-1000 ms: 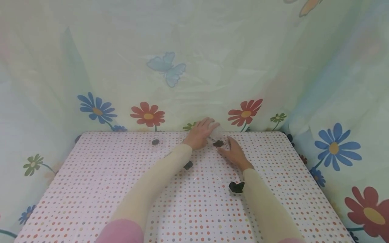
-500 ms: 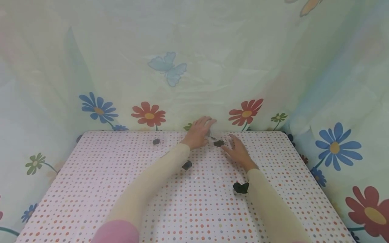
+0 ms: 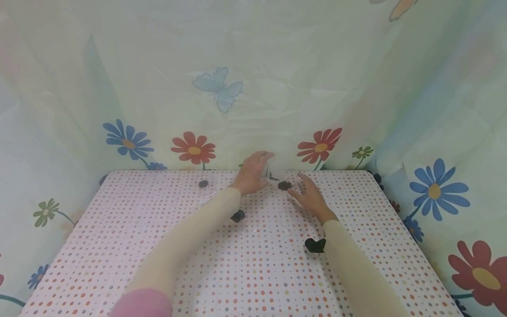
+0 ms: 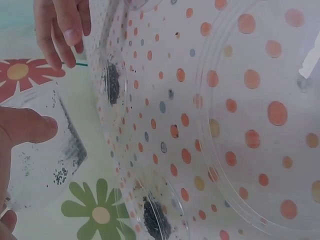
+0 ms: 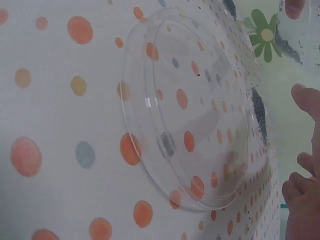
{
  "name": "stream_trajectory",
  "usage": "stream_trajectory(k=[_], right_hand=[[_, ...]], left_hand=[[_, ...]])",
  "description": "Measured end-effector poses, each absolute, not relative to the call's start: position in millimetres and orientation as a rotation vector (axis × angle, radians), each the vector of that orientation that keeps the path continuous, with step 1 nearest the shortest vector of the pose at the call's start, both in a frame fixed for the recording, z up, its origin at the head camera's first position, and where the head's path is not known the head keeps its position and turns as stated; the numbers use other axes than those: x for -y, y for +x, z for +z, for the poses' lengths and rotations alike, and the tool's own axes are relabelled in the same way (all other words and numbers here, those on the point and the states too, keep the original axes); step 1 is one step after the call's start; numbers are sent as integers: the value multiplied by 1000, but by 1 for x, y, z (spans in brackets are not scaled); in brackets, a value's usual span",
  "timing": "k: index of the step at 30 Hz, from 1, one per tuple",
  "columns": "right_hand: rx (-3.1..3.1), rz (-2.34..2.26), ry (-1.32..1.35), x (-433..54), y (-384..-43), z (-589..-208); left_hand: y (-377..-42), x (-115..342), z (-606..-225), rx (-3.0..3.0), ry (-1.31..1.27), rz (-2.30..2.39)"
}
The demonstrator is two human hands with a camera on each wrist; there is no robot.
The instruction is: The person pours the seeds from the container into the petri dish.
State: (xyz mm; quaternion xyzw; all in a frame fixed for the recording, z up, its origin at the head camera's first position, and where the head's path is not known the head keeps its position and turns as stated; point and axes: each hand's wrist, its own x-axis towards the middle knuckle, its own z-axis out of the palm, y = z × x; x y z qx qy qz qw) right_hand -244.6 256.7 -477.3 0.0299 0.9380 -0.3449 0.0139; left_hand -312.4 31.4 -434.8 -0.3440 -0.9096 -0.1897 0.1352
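My left hand (image 3: 251, 173) grips a clear container (image 4: 35, 167) at the table's far edge. In the left wrist view the thumb lies across its wall, and dark grains line one side of it. To its right, a small clear dish (image 4: 125, 95) bears a pile of dark grains (image 3: 284, 186). My right hand (image 3: 311, 199) is beside that pile with thumb and fingers spread apart, holding nothing. Farther left on the table, another dark pile (image 3: 203, 183) lies in a second small clear dish (image 4: 184, 220).
A larger clear round dish (image 5: 135, 150) lies on the dotted table (image 3: 257, 273), nearer the body than the small dishes. Stray grains speckle the surface near the piles. A flowered curtain (image 3: 253, 114) hangs right behind the far edge and along both sides.
My left hand has shifted left with the clear container, away from the right-hand pile. My right hand has drawn slightly right, and its fingers are farther from that pile.
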Motion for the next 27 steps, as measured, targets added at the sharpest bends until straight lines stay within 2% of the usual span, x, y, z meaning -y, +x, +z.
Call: stream_trajectory(k=[27], right_hand=[[-3003,-997,-36,-244,-239,-475]], left_hand=[[-299,9,-433,2696,-870,-787]])
